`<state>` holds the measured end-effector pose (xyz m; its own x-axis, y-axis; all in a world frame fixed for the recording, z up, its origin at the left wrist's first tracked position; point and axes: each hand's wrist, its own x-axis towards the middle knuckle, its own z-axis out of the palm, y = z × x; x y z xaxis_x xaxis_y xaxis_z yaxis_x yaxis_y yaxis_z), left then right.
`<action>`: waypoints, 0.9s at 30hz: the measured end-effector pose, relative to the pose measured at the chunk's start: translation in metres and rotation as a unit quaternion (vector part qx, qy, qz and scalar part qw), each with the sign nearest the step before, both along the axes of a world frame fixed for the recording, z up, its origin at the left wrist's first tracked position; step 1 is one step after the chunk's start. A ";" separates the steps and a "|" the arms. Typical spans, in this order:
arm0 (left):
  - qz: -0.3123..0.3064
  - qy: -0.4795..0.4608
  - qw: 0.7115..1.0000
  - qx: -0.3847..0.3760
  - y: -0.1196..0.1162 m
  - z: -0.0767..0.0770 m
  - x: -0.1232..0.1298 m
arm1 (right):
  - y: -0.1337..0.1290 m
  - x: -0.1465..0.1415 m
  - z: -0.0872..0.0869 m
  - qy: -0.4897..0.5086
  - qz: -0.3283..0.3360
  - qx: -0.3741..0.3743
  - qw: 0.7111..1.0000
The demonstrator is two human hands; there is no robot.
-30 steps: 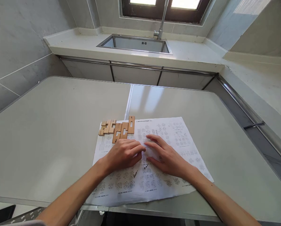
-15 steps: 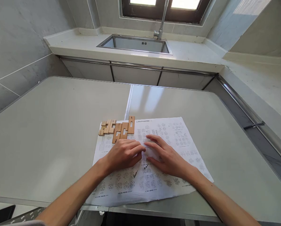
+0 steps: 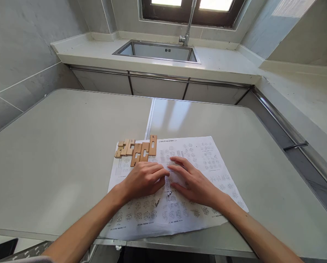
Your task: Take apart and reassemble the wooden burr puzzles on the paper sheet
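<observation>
Nothing has moved: wooden pieces point lengthwise away, hands loosely curved, right empty, left's hold unclear.

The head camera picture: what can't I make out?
All in the head view:
Printed sheet: most drawings and captions too small to read; left hand and right hand cover parts.
The left hand's palm, and anything beneath: hidden by the hand's back.
Faucet: top cut off by the upper edge.
Dark object: cut off by the left edge.

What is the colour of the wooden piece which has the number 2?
The piece is warm orange-brown; the head view shows it best.
</observation>
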<state>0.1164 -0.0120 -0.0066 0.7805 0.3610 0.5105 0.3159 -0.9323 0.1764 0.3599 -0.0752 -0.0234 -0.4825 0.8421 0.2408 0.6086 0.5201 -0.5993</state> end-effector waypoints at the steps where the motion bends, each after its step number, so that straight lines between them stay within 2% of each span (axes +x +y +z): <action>1: 0.001 0.001 1.000 0.000 0.000 0.000 0.000 | 0.000 0.000 0.000 0.000 0.000 0.000 1.000; 27: -0.003 -0.006 1.000 0.005 0.000 0.001 0.000 | 0.000 0.000 -0.001 0.002 -0.002 0.001 1.000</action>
<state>0.1164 -0.0117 -0.0060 0.7764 0.3512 0.5233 0.3085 -0.9358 0.1704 0.3595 -0.0752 -0.0239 -0.4782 0.8435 0.2447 0.6077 0.5190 -0.6012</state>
